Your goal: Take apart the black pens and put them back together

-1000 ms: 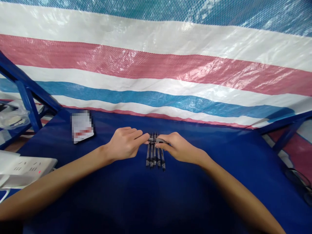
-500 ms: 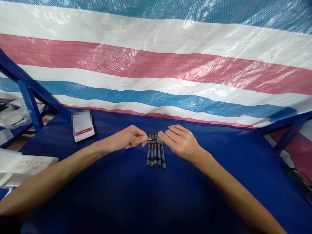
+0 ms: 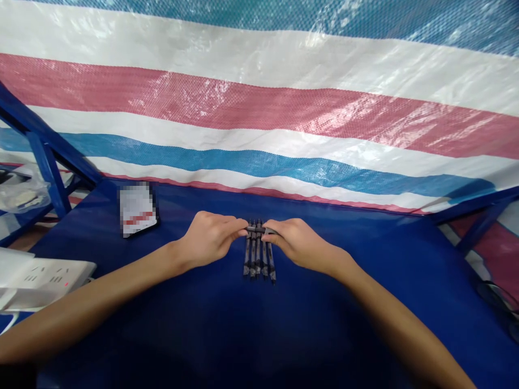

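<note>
Several dark pens (image 3: 258, 259) lie side by side in a row on the blue table cover (image 3: 227, 324), pointing away from me. Across their far ends a small dark pen part (image 3: 256, 229) is held crosswise. My left hand (image 3: 211, 240) pinches its left end with closed fingers. My right hand (image 3: 298, 243) pinches its right end, fingers curled. Both hands hover just above the tips of the row.
A phone (image 3: 138, 209) lies at the back left of the table. A white power strip (image 3: 44, 278) sits at the left edge. A striped tarp (image 3: 259, 108) hangs behind. Blue frame bars (image 3: 48, 156) stand left, dark cables (image 3: 498, 305) far right.
Half a second ago my right hand was off the small part with fingers spread; it has closed on its right end again. My left hand kept its pinch.
</note>
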`<state>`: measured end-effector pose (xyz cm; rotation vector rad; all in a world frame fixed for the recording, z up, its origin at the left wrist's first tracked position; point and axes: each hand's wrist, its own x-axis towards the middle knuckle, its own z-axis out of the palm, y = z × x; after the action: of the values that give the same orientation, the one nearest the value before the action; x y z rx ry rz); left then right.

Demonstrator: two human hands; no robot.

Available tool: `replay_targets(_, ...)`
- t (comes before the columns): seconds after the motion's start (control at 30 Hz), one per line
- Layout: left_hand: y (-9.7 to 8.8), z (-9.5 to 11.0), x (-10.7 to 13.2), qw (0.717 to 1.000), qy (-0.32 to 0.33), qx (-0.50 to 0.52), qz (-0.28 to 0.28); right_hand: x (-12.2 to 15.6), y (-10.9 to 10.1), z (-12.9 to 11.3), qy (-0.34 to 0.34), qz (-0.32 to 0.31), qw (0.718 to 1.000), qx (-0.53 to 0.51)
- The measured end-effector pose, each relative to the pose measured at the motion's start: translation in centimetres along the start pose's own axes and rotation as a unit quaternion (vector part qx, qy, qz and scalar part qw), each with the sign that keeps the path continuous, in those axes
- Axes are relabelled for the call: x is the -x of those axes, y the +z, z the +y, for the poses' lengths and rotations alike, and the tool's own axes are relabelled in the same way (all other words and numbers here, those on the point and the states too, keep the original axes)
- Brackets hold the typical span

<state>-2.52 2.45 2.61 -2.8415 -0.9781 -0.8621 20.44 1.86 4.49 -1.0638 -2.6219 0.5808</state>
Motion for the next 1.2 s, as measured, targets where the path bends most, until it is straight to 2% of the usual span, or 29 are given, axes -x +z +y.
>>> replay_targets(0.07,-0.4,0.2,-0.4,0.99,-0.083,0.096,-0.061,0.2,0.2,0.2,-0.039,0.046,0.989,0.132)
replay_targets(0.13,-0.9,0.2,-0.9,0.957,-0.167,0.203,-0.122,0.3,0.3,0.4,-0.085,0.101,0.962,0.239)
replay_targets(0.2,-1.3,-0.1,-1.4,0.902,-0.228,0.324,-0.174,0.3,0.2,0.7,-0.117,0.138,0.94,0.29)
replay_targets(0.3,-1.6,-1.1,-1.7,0.801,-0.268,0.472,-0.252,0.2,0.0,1.7,-0.133,0.164,0.935,0.283)
replay_targets(0.37,-1.5,-1.7,-1.7,0.765,-0.288,0.508,-0.27,0.2,0.0,2.5,-0.123,0.179,0.941,0.261)
replay_targets(0.4,-1.4,-2.0,-1.7,0.763,-0.299,0.508,-0.266,0.1,0.1,2.9,-0.115,0.182,0.945,0.245)
replay_targets(0.47,-1.2,-2.1,-1.7,0.777,-0.312,0.487,-0.25,0.1,0.3,3.4,-0.087,0.173,0.962,0.191)
replay_targets(0.5,-1.1,-2.0,-1.7,0.792,-0.313,0.466,-0.24,0.0,0.4,3.4,-0.068,0.157,0.974,0.148)
replay_targets(0.57,-1.0,-1.5,-1.7,0.841,-0.301,0.396,-0.211,-0.1,0.4,3.0,-0.027,0.108,0.993,0.043)
replay_targets(0.67,-1.0,-0.3,-1.5,0.914,-0.272,0.258,-0.156,-0.4,0.2,2.2,0.008,0.059,0.997,-0.057)
replay_targets(0.7,-1.0,0.1,-1.5,0.926,-0.266,0.226,-0.145,-0.5,0.1,2.1,0.008,0.062,0.996,-0.059)
replay_targets(0.77,-1.1,0.5,-1.4,0.933,-0.269,0.196,-0.137,-0.4,-0.1,2.2,-0.01,0.085,0.996,-0.038)
replay_targets(0.9,-1.3,-0.3,-1.2,0.911,-0.308,0.239,-0.132,0.3,-1.0,3.6,-0.031,0.162,0.986,-0.004)
replay_targets(1.0,-0.7,-1.3,-1.2,0.865,-0.348,0.354,-0.075,1.0,-2.0,4.2,0.034,0.212,0.975,-0.05)
replay_targets(1.1,0.5,-1.2,-1.1,0.802,-0.37,0.469,0.004,1.0,-2.3,3.6,0.046,0.193,0.963,-0.181)
replay_targets(1.13,1.1,-0.9,-0.9,0.788,-0.37,0.492,0.034,0.9,-2.3,3.3,0.034,0.178,0.957,-0.225)
replay_targets(1.2,2.2,-0.1,-0.4,0.777,-0.358,0.511,0.085,0.5,-1.9,2.8,0.011,0.155,0.946,-0.283)
